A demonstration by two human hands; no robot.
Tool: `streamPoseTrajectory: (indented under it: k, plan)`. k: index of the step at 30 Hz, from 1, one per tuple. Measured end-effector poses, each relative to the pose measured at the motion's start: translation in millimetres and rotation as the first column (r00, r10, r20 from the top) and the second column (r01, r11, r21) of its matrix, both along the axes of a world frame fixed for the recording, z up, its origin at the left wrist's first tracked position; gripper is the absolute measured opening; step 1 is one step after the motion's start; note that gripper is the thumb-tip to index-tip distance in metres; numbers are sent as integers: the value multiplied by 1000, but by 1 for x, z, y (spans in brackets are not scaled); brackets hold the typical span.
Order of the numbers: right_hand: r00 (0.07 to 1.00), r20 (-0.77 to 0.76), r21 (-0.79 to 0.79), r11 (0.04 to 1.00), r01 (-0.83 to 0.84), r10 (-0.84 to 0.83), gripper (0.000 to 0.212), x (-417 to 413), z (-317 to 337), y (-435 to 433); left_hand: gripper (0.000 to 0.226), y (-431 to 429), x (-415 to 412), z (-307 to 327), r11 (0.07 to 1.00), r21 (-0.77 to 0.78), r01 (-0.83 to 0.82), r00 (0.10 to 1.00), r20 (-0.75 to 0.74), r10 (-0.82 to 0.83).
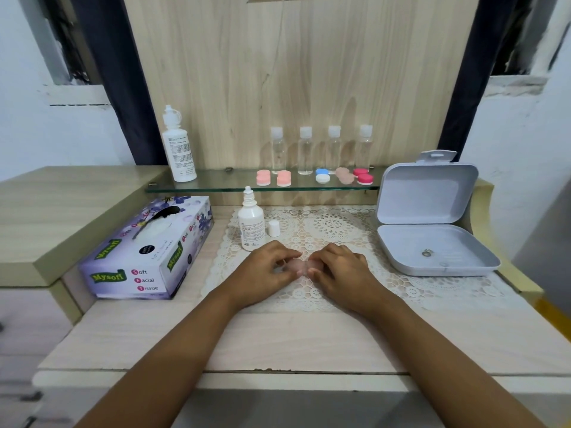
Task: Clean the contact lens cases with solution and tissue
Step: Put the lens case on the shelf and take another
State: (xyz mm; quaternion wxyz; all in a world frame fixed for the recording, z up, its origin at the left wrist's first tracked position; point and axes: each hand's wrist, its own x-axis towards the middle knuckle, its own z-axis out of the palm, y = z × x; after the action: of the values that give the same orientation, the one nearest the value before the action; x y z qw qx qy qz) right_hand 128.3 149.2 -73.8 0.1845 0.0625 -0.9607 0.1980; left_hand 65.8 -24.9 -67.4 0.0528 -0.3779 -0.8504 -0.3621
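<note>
A pale wooden desk (278, 341) fills the lower frame, and a white lace mat (333, 230) covers its middle and right. At the left of the desk lies a purple floral tissue box (148, 251) printed "Mysoft" and "Soft Facial Tissue". At the right an open grey plastic box (426, 193) stands with its lid raised. A glass shelf (228, 180) runs along the wooden back panel above the mat. On its left end stands a tall white bottle (179, 149) whose label print is too small to read. At centre frame the left hand (272, 264) and right hand (340, 267) rest on the mat, fingers curled inward. Between them they pinch what looks like a pale pink lens case (298, 267), mostly hidden by the fingertips. Just behind the left hand stands a small white solution bottle (251, 223), its text illegible. Four clear bottles (305, 151) with white caps line the shelf. In front of them sit two pink cases (263, 177), a blue and white case (322, 175) and a magenta case (364, 176). A loose white cap (273, 228) stands just beside the small bottle.
</note>
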Motion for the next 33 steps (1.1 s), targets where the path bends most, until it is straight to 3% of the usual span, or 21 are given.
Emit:
streamPoseTrajectory:
  k: [10,14,18,25,33]
  plan:
    - [1000,0,11,1000,6,-6,24,-1,0,0,40,-1,1,0,996,-67,55,998,28,-53]
    - [1000,8,10,1000,6,-6,24,-1,-1,1,25,-1,-1,2,1000,-26,13,999,51,-11]
    - [1000,20,9,1000,6,-6,24,-2,-1,1,24,4,-2,10,995,78,-64,992,117,55]
    - [1000,8,9,1000,5,-5,23,0,0,1,26,22,-12,24,968,-105,-226,972,46,232]
    - [1000,5,-2,1000,1,0,22,1,1,1,45,31,-25,26,945,-261,-198,972,73,223]
